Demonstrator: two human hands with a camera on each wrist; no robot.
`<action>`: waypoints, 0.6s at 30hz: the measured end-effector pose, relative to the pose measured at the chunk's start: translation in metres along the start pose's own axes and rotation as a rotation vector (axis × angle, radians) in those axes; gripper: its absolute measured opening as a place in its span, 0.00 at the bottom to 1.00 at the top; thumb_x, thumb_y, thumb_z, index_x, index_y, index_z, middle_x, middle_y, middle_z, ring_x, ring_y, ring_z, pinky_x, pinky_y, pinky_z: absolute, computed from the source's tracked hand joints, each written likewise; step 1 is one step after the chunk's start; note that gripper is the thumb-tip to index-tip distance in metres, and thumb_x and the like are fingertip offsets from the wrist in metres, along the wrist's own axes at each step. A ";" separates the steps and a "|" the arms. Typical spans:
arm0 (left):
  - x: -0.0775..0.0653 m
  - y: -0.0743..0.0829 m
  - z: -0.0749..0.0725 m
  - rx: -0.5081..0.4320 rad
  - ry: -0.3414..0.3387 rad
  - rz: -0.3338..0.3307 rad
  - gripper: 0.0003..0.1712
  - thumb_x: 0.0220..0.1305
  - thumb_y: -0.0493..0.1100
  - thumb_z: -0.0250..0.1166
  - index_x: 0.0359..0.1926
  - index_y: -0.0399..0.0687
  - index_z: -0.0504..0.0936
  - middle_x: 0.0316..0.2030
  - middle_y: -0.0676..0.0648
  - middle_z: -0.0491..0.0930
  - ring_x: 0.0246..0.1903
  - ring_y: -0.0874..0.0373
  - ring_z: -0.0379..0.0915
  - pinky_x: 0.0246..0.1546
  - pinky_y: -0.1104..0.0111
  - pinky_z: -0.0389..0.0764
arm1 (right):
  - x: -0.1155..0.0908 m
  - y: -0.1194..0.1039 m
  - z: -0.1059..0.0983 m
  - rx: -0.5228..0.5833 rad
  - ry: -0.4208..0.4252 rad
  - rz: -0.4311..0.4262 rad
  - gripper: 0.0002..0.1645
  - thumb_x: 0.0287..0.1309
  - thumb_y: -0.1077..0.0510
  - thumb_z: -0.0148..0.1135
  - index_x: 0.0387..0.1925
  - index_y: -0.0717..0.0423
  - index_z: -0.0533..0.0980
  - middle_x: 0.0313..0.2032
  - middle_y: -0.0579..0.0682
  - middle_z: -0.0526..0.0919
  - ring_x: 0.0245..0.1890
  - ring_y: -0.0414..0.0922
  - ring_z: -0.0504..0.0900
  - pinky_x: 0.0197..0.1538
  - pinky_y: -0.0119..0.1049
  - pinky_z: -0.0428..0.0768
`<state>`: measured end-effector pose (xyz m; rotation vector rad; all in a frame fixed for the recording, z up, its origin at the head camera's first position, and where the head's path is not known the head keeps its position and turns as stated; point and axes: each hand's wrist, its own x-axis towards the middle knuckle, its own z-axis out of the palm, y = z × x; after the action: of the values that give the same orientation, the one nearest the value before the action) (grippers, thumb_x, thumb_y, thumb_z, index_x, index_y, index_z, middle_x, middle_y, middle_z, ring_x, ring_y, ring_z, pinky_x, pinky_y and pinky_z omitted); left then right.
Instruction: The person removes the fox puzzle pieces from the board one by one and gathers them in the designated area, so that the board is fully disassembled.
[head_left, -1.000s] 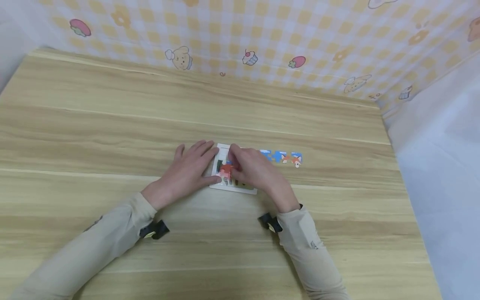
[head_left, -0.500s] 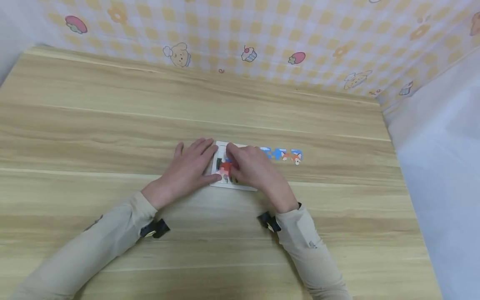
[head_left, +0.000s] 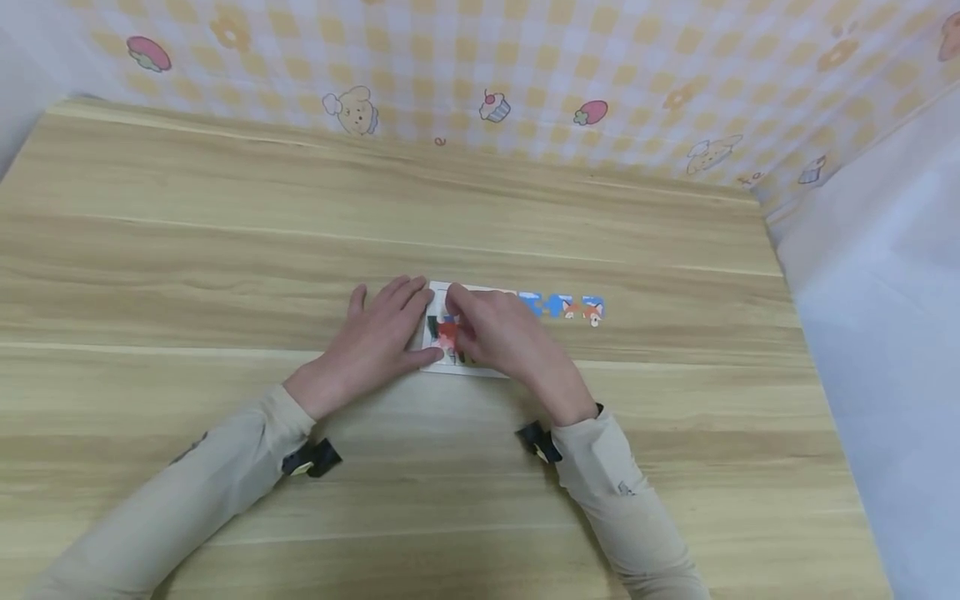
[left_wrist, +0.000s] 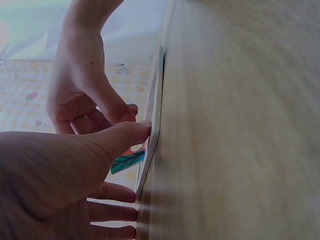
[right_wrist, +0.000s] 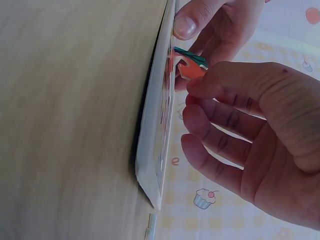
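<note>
A white-bordered jigsaw puzzle tray (head_left: 467, 372) lies on the table between the two hands. My left hand (head_left: 367, 350) rests at the tray's left side with its fingers extended, and its thumb touches the near border. Over the tray, my right hand (head_left: 506, 333) pinches a jigsaw piece (right_wrist: 191, 71) between thumb and forefinger. That piece is orange with green and stands tilted up from the tray surface in both wrist views. Red and pink picture parts (head_left: 446, 332) show inside the tray; its right part is hidden under the right hand.
Right of the tray, a row of loose blue and orange jigsaw pieces (head_left: 557, 306) lies on the wooden table (head_left: 420, 508); one with a fox face (head_left: 592, 310) is at the far end. A yellow checked cloth (head_left: 420, 75) hangs behind the table.
The right hand has shifted slightly left over the tray, still pinching the piece. My left hand stays in place at the tray's left side.
</note>
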<state>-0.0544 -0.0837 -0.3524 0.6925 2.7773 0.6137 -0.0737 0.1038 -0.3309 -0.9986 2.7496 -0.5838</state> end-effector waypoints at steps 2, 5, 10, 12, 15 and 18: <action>0.000 0.000 -0.001 0.003 -0.003 -0.001 0.44 0.56 0.60 0.64 0.65 0.38 0.63 0.67 0.38 0.57 0.67 0.43 0.46 0.57 0.35 0.43 | 0.000 -0.001 -0.001 0.001 -0.009 0.006 0.10 0.52 0.66 0.60 0.37 0.56 0.72 0.23 0.45 0.76 0.19 0.40 0.70 0.24 0.29 0.68; 0.001 0.000 -0.001 0.000 -0.007 -0.001 0.44 0.56 0.61 0.64 0.66 0.38 0.62 0.67 0.38 0.56 0.67 0.43 0.46 0.58 0.35 0.43 | 0.000 -0.001 -0.002 -0.002 -0.011 0.014 0.10 0.52 0.66 0.59 0.38 0.57 0.72 0.23 0.45 0.77 0.19 0.40 0.70 0.25 0.29 0.69; 0.002 0.001 -0.003 -0.002 -0.014 -0.007 0.45 0.56 0.60 0.64 0.66 0.38 0.62 0.67 0.38 0.56 0.67 0.43 0.45 0.58 0.35 0.42 | -0.001 0.000 -0.004 0.009 -0.016 0.024 0.11 0.51 0.66 0.59 0.38 0.57 0.72 0.22 0.44 0.76 0.18 0.39 0.69 0.23 0.29 0.68; 0.002 0.001 -0.004 0.004 -0.023 -0.010 0.45 0.56 0.60 0.64 0.66 0.38 0.62 0.67 0.38 0.56 0.67 0.43 0.45 0.58 0.35 0.41 | -0.001 0.000 -0.004 0.018 -0.027 0.031 0.11 0.52 0.65 0.59 0.39 0.56 0.71 0.21 0.43 0.74 0.17 0.39 0.68 0.22 0.30 0.67; 0.001 0.002 -0.004 0.020 -0.041 -0.011 0.46 0.57 0.61 0.63 0.67 0.37 0.61 0.68 0.38 0.55 0.67 0.43 0.44 0.58 0.36 0.42 | -0.003 0.002 -0.005 0.029 -0.037 0.047 0.11 0.52 0.63 0.61 0.39 0.55 0.71 0.20 0.42 0.73 0.17 0.39 0.68 0.23 0.30 0.67; 0.000 0.003 -0.004 0.032 -0.056 -0.014 0.46 0.57 0.60 0.63 0.67 0.36 0.60 0.68 0.37 0.54 0.67 0.42 0.44 0.58 0.36 0.43 | -0.006 0.005 -0.005 0.054 -0.050 0.074 0.12 0.52 0.62 0.61 0.38 0.55 0.70 0.19 0.43 0.73 0.18 0.39 0.69 0.23 0.30 0.68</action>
<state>-0.0544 -0.0831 -0.3477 0.6854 2.7436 0.5406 -0.0737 0.1131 -0.3281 -0.8832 2.6990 -0.6089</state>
